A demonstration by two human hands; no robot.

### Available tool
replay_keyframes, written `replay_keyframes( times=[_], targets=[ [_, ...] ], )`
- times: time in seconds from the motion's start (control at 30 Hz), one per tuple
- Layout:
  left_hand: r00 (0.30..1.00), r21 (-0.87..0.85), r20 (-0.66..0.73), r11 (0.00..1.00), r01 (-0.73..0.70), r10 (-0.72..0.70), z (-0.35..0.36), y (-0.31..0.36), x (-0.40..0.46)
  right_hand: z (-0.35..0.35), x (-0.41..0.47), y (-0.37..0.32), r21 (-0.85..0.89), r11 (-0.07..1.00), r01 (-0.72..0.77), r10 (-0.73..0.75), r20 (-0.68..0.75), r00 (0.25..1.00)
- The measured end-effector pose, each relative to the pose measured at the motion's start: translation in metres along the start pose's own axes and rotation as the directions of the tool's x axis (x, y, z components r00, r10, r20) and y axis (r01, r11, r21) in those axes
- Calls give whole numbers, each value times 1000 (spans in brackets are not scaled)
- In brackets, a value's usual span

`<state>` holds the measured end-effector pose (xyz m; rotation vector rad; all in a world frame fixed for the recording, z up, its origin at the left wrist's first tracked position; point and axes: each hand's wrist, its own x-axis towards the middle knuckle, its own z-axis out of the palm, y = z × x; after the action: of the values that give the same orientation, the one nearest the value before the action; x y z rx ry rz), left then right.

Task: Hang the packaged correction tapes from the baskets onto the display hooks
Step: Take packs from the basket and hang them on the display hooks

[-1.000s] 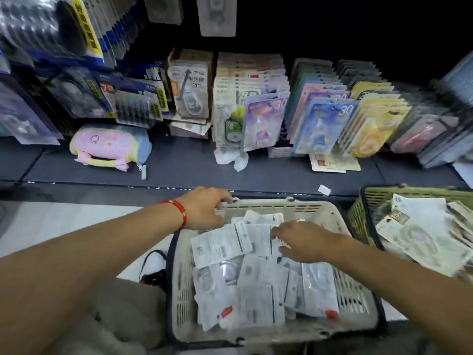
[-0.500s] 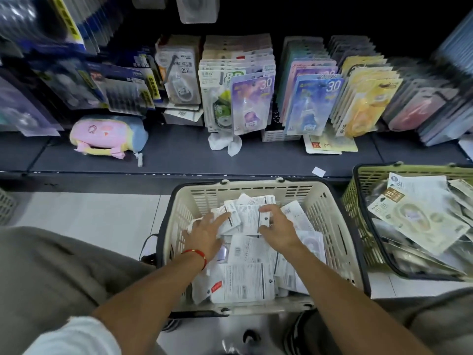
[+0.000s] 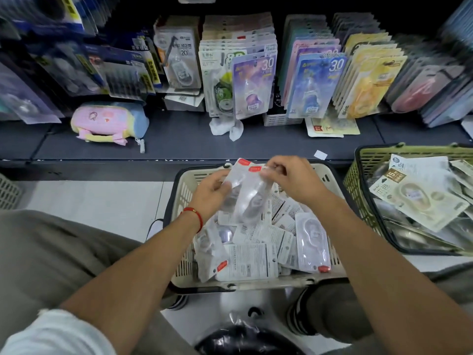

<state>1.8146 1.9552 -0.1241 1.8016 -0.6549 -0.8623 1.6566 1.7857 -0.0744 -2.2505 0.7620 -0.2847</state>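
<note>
A beige basket [image 3: 180, 201] on the floor in front of me holds several white packaged correction tapes [image 3: 252, 260], most lying back side up. Both hands hold a small bunch of clear-fronted packs with red tags [image 3: 249, 190] lifted above the basket's far end. My left hand [image 3: 210, 196], with a red wristband, grips the bunch from the left. My right hand [image 3: 294, 179] pinches its top edge near the red tags. Rows of hanging correction tape packs [image 3: 253, 83] fill the display above the dark shelf [image 3: 179, 139].
A green basket [image 3: 358, 180] with larger packs stands to the right of the beige one. On the shelf lie a pink plush pouch [image 3: 107, 121], crumpled white wrapping [image 3: 225, 128] and loose cards [image 3: 330, 126]. My knees flank the beige basket. A black bag [image 3: 245, 339] lies at my feet.
Both hands were rummaging flat among the packs in the basket. They have now lifted a small bunch of packs up over the basket's far end.
</note>
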Motion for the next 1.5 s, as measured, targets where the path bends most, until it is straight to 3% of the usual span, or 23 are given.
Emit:
replay_keyframes(
  times=[0.13, 0.23, 0.3, 0.33, 0.43, 0.5, 0.67, 0.83, 0.93, 1.07, 1.17, 1.33, 1.4, 1.5],
  targets=[
    [973, -245, 98, 943, 227, -208, 12, -2, -4, 14, -4, 4, 4, 987, -159, 159, -77, 984],
    [950, -130, 225, 960, 250, -217, 14, -14, -15, 36, -12, 16, 18, 967, -255, 256, -98, 962],
    [945, -53, 217, 963, 263, -247, 13, -26, -18, 46, -18, 29, 180, 921, -346, 364, -76, 928],
    [947, -45, 175, 959, 280, -269, 13, -31, -19, 50, -23, 39, 164, 904, -394, 404, -33, 914],
    [946, -57, 58, 945, 322, -319, 5, -39, -17, 61, -43, 68, -261, 886, -383, 448, 273, 851],
    [948, -79, 26, 944, 319, -318, -1, -40, -15, 75, -58, 75, -323, 885, -336, 453, 422, 785],
    [968, -84, -18, 965, 247, -250, -3, -36, -11, 101, -70, 71, -538, 819, -201, 440, 362, 822],
    [984, -84, -15, 981, 176, -178, -7, -29, -13, 78, -64, 75, -268, 910, -315, 407, 442, 800],
    [996, 2, 2, 996, 89, -89, -5, -25, -15, 54, -56, 72, -12, 885, -465, 431, 397, 810],
    [994, 159, 103, 986, -58, 42, 2, -19, -19, 30, -46, 58, 394, 709, -585, 499, 305, 811],
    [978, 263, 203, 960, -94, 40, 14, -20, -24, 28, -42, 47, 586, 561, -584, 538, 278, 796],
    [943, 197, 327, 980, -4, -62, 18, -22, -29, 30, -40, 35, 704, 393, -591, 624, 268, 734],
    [932, 288, 359, 955, -65, -45, 18, -22, -29, 30, -39, 33, 710, 338, -618, 632, 315, 708],
    [963, 421, 267, 893, -160, 46, 23, -25, -29, 28, -38, 31, 711, 271, -649, 581, 417, 699]
  ],
)
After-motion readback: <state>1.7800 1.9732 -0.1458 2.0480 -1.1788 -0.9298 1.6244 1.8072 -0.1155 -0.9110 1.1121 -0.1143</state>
